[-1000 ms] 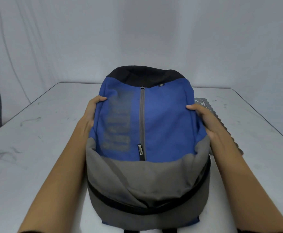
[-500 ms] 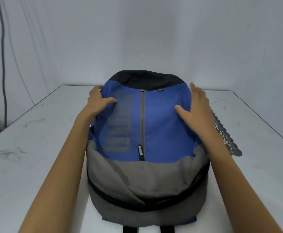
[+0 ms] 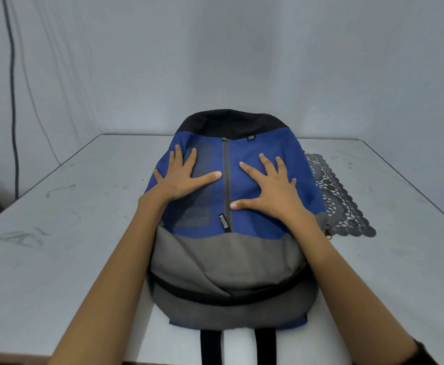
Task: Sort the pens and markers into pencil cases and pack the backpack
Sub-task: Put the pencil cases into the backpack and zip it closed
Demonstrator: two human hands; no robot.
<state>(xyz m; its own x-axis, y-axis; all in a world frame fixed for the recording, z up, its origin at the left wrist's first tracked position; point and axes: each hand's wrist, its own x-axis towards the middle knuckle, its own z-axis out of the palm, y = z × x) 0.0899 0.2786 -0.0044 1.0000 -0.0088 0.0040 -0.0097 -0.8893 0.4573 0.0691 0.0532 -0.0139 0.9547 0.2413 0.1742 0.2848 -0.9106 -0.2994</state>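
Observation:
A blue, grey and black backpack (image 3: 252,227) lies flat on the white table (image 3: 57,233), its front panel up and its vertical grey zipper shut. My left hand (image 3: 182,177) rests palm down on the blue panel left of the zipper, fingers spread. My right hand (image 3: 271,191) lies flat on the panel right of the zipper, fingers spread too. Neither hand grips anything. No pens, markers or pencil cases are in view.
A dark lace doily (image 3: 339,201) lies on the table right of the backpack, partly under it. Two black straps (image 3: 238,346) hang over the near table edge. A dark cable (image 3: 12,101) runs down the wall at far left.
Both hands left the sides of the backpack and moved inward onto its front panel, where they now lie flat with fingers spread.

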